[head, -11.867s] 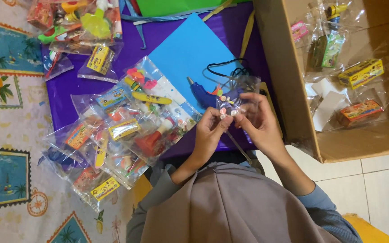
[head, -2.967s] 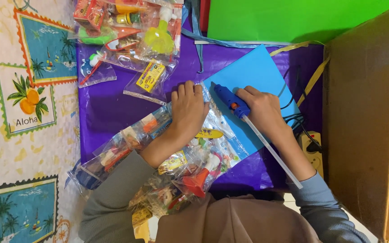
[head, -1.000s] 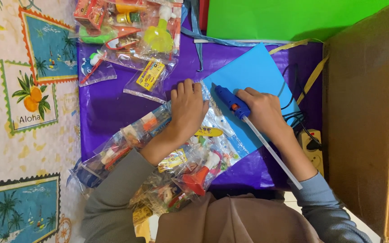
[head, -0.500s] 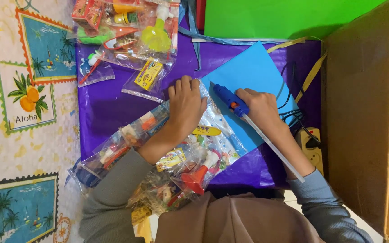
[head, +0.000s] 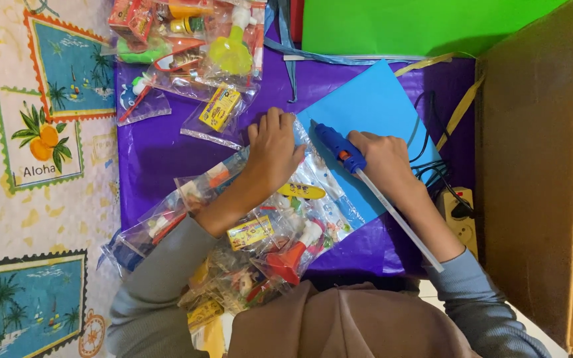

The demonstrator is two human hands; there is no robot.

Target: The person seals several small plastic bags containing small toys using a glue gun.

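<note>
Purple glossy sheeting point(head: 167, 159) covers the work surface, with a printed mat of stamp-like tropical pictures point(head: 41, 132) at the left. At centre, the right hand point(head: 382, 159) is closed around the grip of a blue glue gun point(head: 338, 147), its nozzle aimed far-left at the edge where a clear plastic toy packet point(head: 313, 189) overlaps a sky-blue card sheet point(head: 373, 113); a translucent glue stick point(head: 399, 222) juts from the gun's rear toward the near right. The left hand point(head: 274, 149) lies flat, fingers together, pressing the crinkly packet down, apparently to steady it. More clear packets of bright toys point(head: 187, 40) lie at the far left, a smooth green sheet point(head: 419, 26) far behind, and a corrugated cardboard box point(head: 532, 166) stands at the right beside a yellowish power strip point(head: 459, 215).
</note>
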